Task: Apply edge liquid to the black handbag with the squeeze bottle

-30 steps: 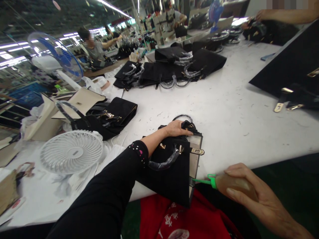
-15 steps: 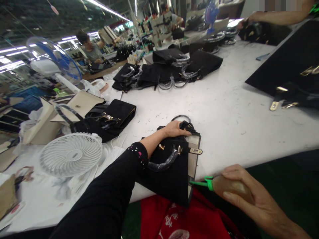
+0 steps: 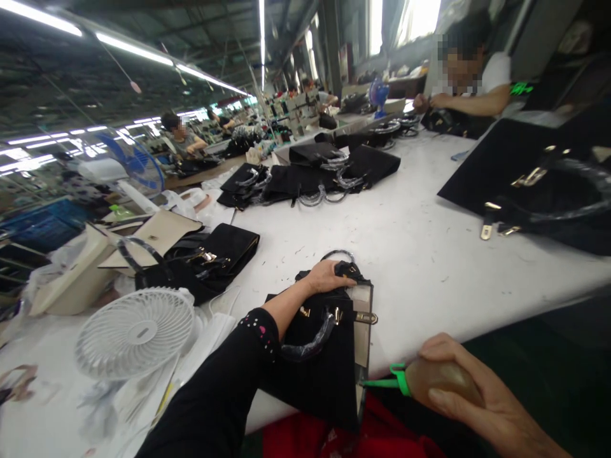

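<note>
A black handbag (image 3: 315, 381) lies on its back at the front edge of the table, its pale inner side showing along the right. My left hand (image 3: 327, 278) grips its bunched upper part, thumb reaching toward the opening. A plastic-wrapped handle (image 3: 310, 343) loops over the bag's front, and a gold-tipped strap (image 3: 366, 317) sticks out to the right. In my right hand (image 3: 470, 388) is a brownish squeeze bottle (image 3: 439, 381), fingers wrapped round it. Its thin green nozzle (image 3: 382, 383) points left, the tip at the bag's open lower right edge.
A white fan (image 3: 136, 334) stands at the left, beside a black and cream bag pile (image 3: 210, 261). More black bags (image 3: 305, 178) lie at the back of the white table (image 3: 405, 267). A large black bag (image 3: 515, 178) is at the right; a co-worker (image 3: 470, 83) sits beyond.
The camera view has tilted up, so the table and bag appear lower and the co-worker comes into sight. Both hands keep their holds; the nozzle tip stays at the bag's edge.
</note>
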A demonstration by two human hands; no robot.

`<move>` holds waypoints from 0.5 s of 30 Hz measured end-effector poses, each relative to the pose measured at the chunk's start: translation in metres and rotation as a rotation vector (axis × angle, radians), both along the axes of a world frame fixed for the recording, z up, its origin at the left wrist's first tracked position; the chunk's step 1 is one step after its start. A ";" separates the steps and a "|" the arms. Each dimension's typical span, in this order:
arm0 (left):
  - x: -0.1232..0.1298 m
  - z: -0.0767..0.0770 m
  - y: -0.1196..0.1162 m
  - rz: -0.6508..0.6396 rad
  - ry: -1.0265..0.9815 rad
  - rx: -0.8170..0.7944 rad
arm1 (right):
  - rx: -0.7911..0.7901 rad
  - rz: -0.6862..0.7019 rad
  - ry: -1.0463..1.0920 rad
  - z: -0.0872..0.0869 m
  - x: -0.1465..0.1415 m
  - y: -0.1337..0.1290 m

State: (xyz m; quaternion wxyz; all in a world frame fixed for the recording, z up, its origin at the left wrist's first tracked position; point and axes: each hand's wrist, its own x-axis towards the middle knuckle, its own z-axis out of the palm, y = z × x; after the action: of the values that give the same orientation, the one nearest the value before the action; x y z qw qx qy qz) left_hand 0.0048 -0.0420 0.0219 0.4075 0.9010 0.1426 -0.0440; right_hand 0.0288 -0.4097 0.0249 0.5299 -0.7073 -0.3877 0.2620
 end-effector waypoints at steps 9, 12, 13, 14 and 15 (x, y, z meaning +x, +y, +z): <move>-0.007 0.135 0.022 0.088 -0.323 0.188 | 0.113 -0.451 0.105 -0.026 0.040 -0.026; -0.011 0.158 0.010 0.066 -0.404 0.376 | 0.213 -0.531 0.253 -0.031 0.045 -0.025; -0.014 0.159 0.003 0.054 -0.422 0.467 | 0.233 -0.554 0.275 -0.032 0.046 -0.025; -0.017 0.157 -0.005 0.037 -0.430 0.555 | 0.237 -0.562 0.279 -0.033 0.046 -0.024; -0.021 0.153 -0.013 0.019 -0.429 0.623 | 0.225 -0.559 0.261 -0.034 0.047 -0.023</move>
State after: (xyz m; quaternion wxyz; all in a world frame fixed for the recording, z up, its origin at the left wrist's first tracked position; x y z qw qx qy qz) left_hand -0.0158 -0.0554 0.1746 0.1347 0.9691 0.0688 0.1947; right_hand 0.0759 -0.4326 -0.0087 0.7014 -0.6837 -0.1338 0.1504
